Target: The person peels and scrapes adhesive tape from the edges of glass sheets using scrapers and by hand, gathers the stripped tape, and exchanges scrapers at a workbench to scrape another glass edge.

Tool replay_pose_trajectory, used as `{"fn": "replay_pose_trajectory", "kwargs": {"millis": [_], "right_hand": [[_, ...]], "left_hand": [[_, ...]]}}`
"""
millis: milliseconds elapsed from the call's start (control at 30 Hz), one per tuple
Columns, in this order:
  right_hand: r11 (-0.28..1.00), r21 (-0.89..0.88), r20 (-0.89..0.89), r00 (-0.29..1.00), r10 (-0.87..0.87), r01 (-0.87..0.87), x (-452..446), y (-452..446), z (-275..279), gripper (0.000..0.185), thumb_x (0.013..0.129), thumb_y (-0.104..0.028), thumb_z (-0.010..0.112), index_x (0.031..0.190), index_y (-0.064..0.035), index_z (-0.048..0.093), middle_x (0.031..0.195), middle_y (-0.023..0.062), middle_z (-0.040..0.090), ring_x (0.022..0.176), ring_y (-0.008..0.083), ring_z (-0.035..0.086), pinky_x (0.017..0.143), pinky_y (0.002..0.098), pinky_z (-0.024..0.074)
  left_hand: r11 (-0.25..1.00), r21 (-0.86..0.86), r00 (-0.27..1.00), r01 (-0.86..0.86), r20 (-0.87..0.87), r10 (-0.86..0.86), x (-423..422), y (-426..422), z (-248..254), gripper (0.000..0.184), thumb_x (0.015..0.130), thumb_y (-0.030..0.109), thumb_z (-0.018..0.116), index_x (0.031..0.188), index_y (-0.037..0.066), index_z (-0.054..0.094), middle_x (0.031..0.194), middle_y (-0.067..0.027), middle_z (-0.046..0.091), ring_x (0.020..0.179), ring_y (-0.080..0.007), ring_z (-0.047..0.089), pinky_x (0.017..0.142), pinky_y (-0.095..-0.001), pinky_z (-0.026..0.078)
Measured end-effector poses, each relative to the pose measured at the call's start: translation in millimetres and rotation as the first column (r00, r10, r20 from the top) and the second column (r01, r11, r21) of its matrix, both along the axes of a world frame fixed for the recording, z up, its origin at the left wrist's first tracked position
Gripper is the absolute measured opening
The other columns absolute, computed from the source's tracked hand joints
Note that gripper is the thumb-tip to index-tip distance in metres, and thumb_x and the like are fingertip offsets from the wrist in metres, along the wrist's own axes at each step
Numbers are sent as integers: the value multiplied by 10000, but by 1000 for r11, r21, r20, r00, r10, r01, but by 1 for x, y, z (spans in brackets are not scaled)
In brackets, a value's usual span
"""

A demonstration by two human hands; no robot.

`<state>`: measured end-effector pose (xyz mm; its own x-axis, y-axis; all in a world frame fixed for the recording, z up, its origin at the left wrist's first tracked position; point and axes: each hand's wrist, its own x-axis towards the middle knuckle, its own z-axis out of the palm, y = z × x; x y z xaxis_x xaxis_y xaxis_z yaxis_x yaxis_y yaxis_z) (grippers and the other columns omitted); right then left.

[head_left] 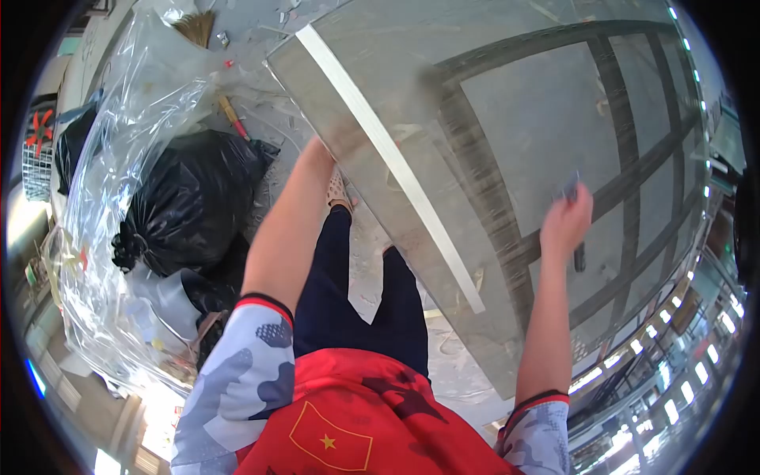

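A large grey see-through panel (546,111) slants across the right half of the head view, with a white strip (388,158) along its near side. Through or on it shows a dark grid of bars (625,103). My left hand (336,141) is at the panel's left edge, partly behind it and blurred, so its fingers cannot be made out. Over the panel, my right hand (571,218) is closed around a slim dark-handled tool (579,257). Its other end, above the fist, looks greyish and is smeared by motion; its exact kind is unclear.
On the left lie a tied black plastic bag (186,198) and a heap of clear plastic sheeting (150,79). A straw broom head (195,28) and a yellow-and-red handled object (233,115) are on the littered floor (261,47). A red fan (38,131) stands farther left.
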<state>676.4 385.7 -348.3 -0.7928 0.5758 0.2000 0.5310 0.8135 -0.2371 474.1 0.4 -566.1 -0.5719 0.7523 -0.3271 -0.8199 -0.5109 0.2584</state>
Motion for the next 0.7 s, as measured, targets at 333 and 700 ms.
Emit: {"fn": "replay_pose_trajectory", "kwargs": {"millis": [333, 700], "right_hand": [[978, 195, -19, 997, -72, 74, -162, -90, -38, 266, 849, -134, 617, 1114, -135, 601, 999, 31, 635, 940, 282, 620, 758, 438, 424], [983, 172, -25, 997, -68, 71, -161, -89, -34, 288, 836, -132, 623, 1123, -134, 604, 1005, 35, 636, 947, 282, 619, 756, 430, 411]], "left_hand": [[454, -884, 941, 113, -52, -335, -269, -59, 49, 302, 1045, 370, 534, 1084, 131, 715, 860, 9, 678, 720, -82, 631, 646, -252, 566], [102, -861, 863, -499, -504, -35, -442, -146, 103, 228, 1013, 301, 587, 1042, 118, 721, 937, -56, 644, 800, -160, 626, 671, -307, 549]]}}
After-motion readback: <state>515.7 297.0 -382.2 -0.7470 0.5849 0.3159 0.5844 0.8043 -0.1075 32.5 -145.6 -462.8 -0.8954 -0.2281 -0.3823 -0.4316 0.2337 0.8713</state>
